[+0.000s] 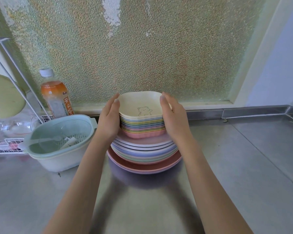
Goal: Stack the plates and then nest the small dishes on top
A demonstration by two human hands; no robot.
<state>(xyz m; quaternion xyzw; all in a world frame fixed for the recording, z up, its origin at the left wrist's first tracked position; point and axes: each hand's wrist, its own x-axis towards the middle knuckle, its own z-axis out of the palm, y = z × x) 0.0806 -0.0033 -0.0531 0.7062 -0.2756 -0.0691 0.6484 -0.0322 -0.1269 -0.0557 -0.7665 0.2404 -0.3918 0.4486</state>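
The left hand (109,118) and the right hand (172,117) stand on edge at the centre of the frame, fingers straight and together, palms facing each other. Each lies flat against a side of the nested pile of small rounded-square pastel plastic dishes (141,124), which sits squeezed between them; neither hand curls round it. The pile lies straight ahead of both hands, equally near to each, so any squaring-up or lifting turns on the two palms pressing inward from left and right.

The top dish is cream with a small outlined bear drawn inside; below it run thin bands of yellow, green, blue and pink, ending in a pink dish at the bottom. The pile looks level and tidy.

It rests on the middle of a stack of round pastel plastic plates (144,154), lilac on top and a wider pink one beneath, standing on the grey steel table (235,166). By my reading the nesting is all but done.

Left of the plates sits a pale green colander basin (57,142), behind it an orange-labelled drink bottle (55,97)
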